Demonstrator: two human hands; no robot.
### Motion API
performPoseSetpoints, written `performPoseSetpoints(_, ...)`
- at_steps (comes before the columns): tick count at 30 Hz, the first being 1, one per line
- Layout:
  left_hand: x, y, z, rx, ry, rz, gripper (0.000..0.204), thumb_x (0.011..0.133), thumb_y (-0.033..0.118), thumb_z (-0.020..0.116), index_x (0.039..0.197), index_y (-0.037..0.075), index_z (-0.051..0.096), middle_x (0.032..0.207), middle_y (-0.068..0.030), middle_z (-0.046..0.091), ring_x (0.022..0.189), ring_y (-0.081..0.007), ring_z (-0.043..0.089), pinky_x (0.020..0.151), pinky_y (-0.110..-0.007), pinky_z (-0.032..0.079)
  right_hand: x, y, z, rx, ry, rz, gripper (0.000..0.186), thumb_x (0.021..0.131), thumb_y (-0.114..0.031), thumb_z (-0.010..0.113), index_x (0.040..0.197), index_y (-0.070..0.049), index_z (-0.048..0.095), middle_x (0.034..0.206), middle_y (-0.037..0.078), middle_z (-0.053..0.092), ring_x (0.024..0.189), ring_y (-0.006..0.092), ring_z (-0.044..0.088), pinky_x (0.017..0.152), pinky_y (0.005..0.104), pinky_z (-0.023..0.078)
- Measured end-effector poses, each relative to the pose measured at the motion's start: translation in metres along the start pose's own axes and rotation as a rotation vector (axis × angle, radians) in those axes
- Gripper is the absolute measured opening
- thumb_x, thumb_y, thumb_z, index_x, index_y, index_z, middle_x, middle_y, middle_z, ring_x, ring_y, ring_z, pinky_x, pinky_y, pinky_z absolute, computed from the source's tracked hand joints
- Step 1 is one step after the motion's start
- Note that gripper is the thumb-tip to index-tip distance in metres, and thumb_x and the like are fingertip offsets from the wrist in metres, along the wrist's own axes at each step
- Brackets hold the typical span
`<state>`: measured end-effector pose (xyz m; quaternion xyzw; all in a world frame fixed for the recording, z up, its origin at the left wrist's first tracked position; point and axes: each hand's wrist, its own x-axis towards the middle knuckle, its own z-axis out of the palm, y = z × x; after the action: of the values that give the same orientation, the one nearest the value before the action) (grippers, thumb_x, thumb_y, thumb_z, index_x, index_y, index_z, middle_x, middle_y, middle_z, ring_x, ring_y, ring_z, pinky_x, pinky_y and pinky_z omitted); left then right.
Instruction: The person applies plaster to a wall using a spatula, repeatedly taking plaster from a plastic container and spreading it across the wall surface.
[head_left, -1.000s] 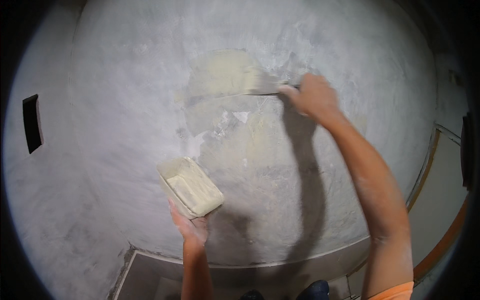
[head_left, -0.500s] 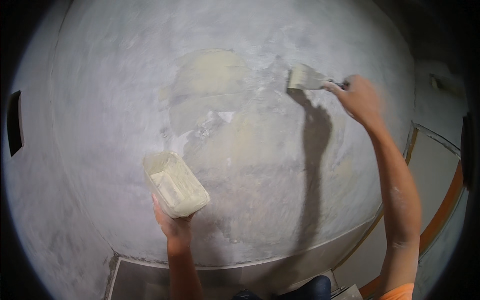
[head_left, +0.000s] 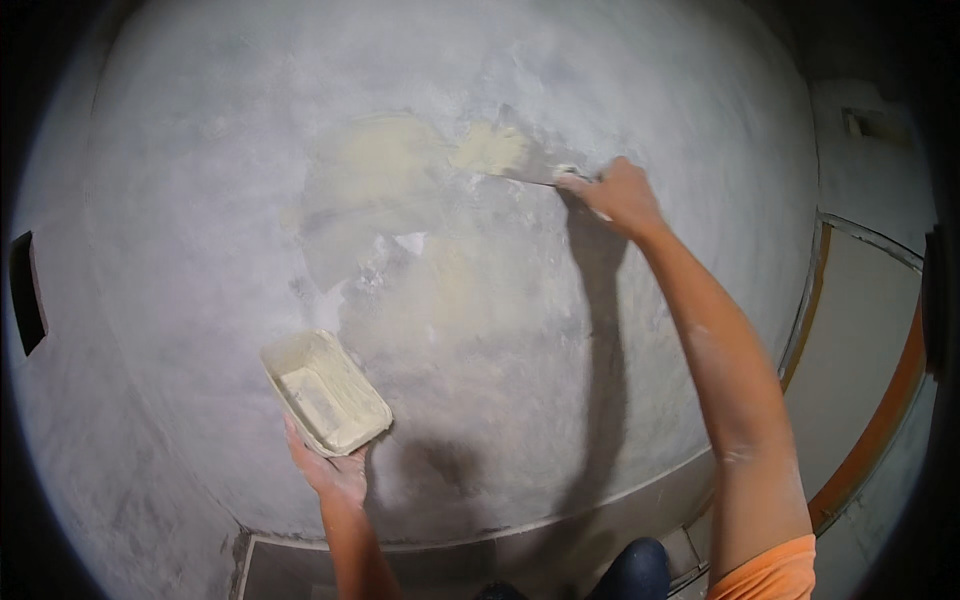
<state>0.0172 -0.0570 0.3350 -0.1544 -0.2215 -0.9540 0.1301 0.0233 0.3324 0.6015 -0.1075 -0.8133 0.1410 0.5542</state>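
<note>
My left hand [head_left: 335, 472] cradles a rectangular plastic tub [head_left: 368, 395] from below, tilted so its inside shows. Pale putty smears its walls and bottom. Up and to the right, my right hand [head_left: 622, 196] grips a putty knife [head_left: 540, 166] by its handle, which the fingers mostly cover. The blade points left and lies against the grey wall [head_left: 200, 210], or very close to it. Cream putty [head_left: 490, 148] shows at the blade's far end. Just left of that is a wider cream patch [head_left: 385, 150] on the wall.
A dark rectangular opening [head_left: 28, 292] sits in the left side wall. At the right stands a pale panel with an orange-brown edge [head_left: 880, 425]. Grey tiles [head_left: 430, 565] run along the wall's foot. My dark-clad knee [head_left: 638, 570] shows at the bottom. My arm's shadow falls on the wall.
My right hand has swept the putty knife leftward, and its blade now lies flatter with putty at its far end. The tub sits slightly lower and further left in view, still in my left hand.
</note>
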Motion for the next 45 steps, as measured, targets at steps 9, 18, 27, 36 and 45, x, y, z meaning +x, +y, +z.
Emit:
performPoseSetpoints(9, 0.002, -0.002, 0.006, -0.011, 0.003, -0.018, 0.064, 0.103, 0.054, 0.041, 0.153, 0.014, 0.037, 0.150, -0.0126, 0.046, 0.129, -0.0362, 0.054, 0.092, -0.058, 0.056, -0.021, 0.121, -0.101, -0.464, 0.051, 0.221, 0.068, 0.084, -0.063, 0.073, 0.080, 0.006, 0.073, 0.081, 0.025, 0.071, 0.074, 0.0357, 0.069, 0.065, 0.0483, 0.049)
performPoseSetpoints(18, -0.001, 0.010, -0.008, 0.028, -0.035, -0.055, 0.069, 0.101, 0.059, 0.042, 0.155, 0.016, 0.037, 0.152, -0.0089, 0.046, 0.133, -0.0330, 0.052, 0.098, -0.053, 0.052, -0.035, -0.027, -0.065, -0.206, -0.027, -0.115, 0.068, 0.083, -0.062, 0.074, 0.066, 0.003, 0.066, 0.059, 0.019, 0.058, 0.056, 0.0301, 0.055, 0.057, 0.0462, 0.043)
performPoseSetpoints(27, 0.022, 0.004, -0.044, -0.157, -0.141, -0.197, 0.059, 0.105, 0.049, 0.040, 0.149, 0.011, 0.045, 0.145, -0.0094, 0.053, 0.129, -0.0307, 0.056, 0.105, -0.048, 0.049, -0.062, -0.187, 0.051, -0.044, 0.110, -0.291, 0.061, 0.086, -0.056, 0.075, 0.073, 0.003, 0.069, 0.068, 0.017, 0.068, 0.070, 0.0342, 0.070, 0.067, 0.0473, 0.054)
performPoseSetpoints(36, 0.028, -0.009, -0.060, -0.167, -0.173, -0.142, 0.058, 0.105, 0.048, 0.040, 0.146, 0.008, 0.045, 0.138, -0.0083, 0.056, 0.122, -0.0259, 0.059, 0.100, -0.043, 0.052, -0.039, -0.052, -0.027, -0.356, 0.000, -0.049, 0.066, 0.085, -0.061, 0.073, 0.074, 0.004, 0.068, 0.073, 0.023, 0.069, 0.069, 0.0390, 0.067, 0.064, 0.0479, 0.051)
performPoseSetpoints(45, 0.020, 0.000, -0.043, -0.008, -0.287, -0.015, 0.057, 0.104, 0.050, 0.041, 0.145, 0.011, 0.047, 0.135, -0.0057, 0.057, 0.119, -0.0246, 0.059, 0.096, -0.041, 0.052, -0.055, -0.029, -0.012, -0.189, 0.172, 0.069, 0.077, 0.093, -0.068, 0.059, 0.090, 0.009, 0.066, 0.085, 0.030, 0.065, 0.080, 0.0403, 0.062, 0.075, 0.0491, 0.048)
